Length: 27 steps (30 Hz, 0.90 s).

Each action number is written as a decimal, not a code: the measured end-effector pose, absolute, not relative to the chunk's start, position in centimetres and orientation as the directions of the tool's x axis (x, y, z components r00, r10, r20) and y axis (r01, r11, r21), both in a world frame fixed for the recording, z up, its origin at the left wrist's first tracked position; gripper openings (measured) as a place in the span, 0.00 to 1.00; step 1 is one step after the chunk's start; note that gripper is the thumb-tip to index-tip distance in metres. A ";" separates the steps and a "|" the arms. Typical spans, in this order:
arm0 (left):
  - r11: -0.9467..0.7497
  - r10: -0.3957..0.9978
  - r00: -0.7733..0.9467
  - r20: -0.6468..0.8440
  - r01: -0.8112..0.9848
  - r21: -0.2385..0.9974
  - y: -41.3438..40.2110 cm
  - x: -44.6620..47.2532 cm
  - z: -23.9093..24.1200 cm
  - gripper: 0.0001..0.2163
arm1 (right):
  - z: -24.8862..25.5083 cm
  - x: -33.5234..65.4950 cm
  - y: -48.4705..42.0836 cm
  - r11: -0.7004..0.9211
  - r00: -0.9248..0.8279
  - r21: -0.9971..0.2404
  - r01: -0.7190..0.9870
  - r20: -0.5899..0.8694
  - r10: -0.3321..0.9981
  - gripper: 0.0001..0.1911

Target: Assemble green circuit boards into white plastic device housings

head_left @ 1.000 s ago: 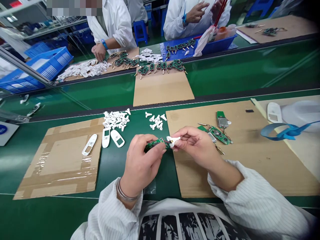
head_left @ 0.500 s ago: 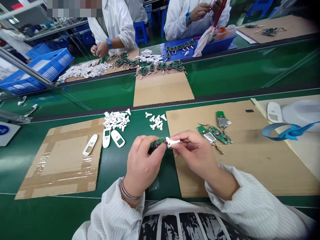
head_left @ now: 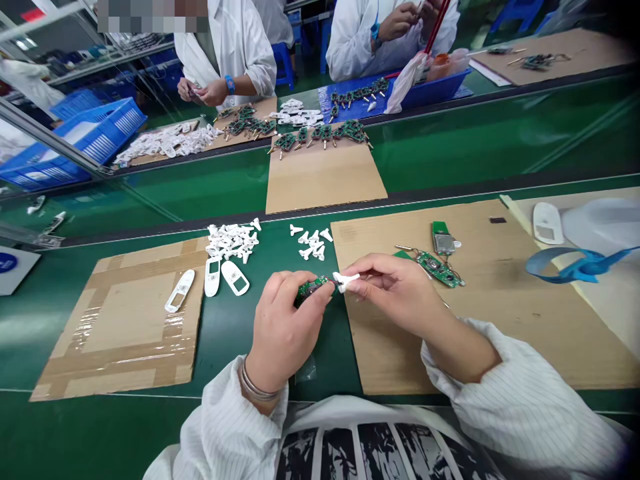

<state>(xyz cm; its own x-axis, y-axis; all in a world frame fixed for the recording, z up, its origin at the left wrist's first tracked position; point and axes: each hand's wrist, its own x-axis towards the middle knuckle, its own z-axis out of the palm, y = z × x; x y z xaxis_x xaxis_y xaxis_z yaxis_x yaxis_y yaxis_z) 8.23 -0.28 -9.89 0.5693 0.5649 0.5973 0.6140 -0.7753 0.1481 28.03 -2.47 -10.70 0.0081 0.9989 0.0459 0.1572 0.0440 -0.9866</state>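
My left hand (head_left: 285, 320) is closed round a small green circuit board (head_left: 311, 289), held above the green table. My right hand (head_left: 395, 290) pinches a small white plastic piece (head_left: 345, 280) against the board's right end. Two piles of the same white pieces (head_left: 233, 239) (head_left: 313, 243) lie just beyond my hands. More green circuit boards (head_left: 440, 257) rest on the cardboard sheet (head_left: 500, 313) to the right of my right hand. Three white casing shells (head_left: 210, 280) lie left of my left hand.
A taped cardboard sheet (head_left: 120, 327) lies at the left. Another cardboard (head_left: 325, 177) with circuit boards sits across the belt. Two people in white coats work at the far side, beside a blue crate (head_left: 85, 133). A blue strap (head_left: 575, 263) and a white casing (head_left: 547, 223) lie at the right.
My hands have stayed together on the board and white piece, shifting only slightly. The person at the far left has raised both hands from the table.
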 end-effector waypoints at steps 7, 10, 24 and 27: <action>-0.780 0.616 0.554 0.560 0.528 0.336 -0.2 8.1 -10.0 0.10 | -10.9 28.4 -2.6 0.119 -0.026 -0.960 0.254 0.116 0.993 0.05; -0.769 0.633 0.539 0.556 0.524 0.367 -0.2 8.2 -10.0 0.11 | -10.7 28.5 -2.7 0.170 -0.026 -0.925 0.339 0.171 0.985 0.04; -0.730 0.681 0.500 0.535 0.412 0.545 -0.6 8.5 -9.7 0.12 | -10.8 28.1 -2.8 0.286 -0.121 -0.882 0.374 0.260 0.958 0.04; -0.727 0.684 0.497 0.534 0.402 0.557 -0.7 8.5 -10.0 0.12 | -10.9 27.9 -2.9 0.265 -0.112 -0.896 0.356 0.240 0.964 0.05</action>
<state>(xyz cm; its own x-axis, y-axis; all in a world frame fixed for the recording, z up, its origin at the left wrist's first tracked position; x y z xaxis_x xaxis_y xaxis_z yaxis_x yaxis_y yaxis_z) 8.52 -0.67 -10.04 0.4973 0.6839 0.5339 0.4022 -0.7270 0.5565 27.85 -2.92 -10.92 -0.1120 0.9642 0.2403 0.3555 0.2647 -0.8964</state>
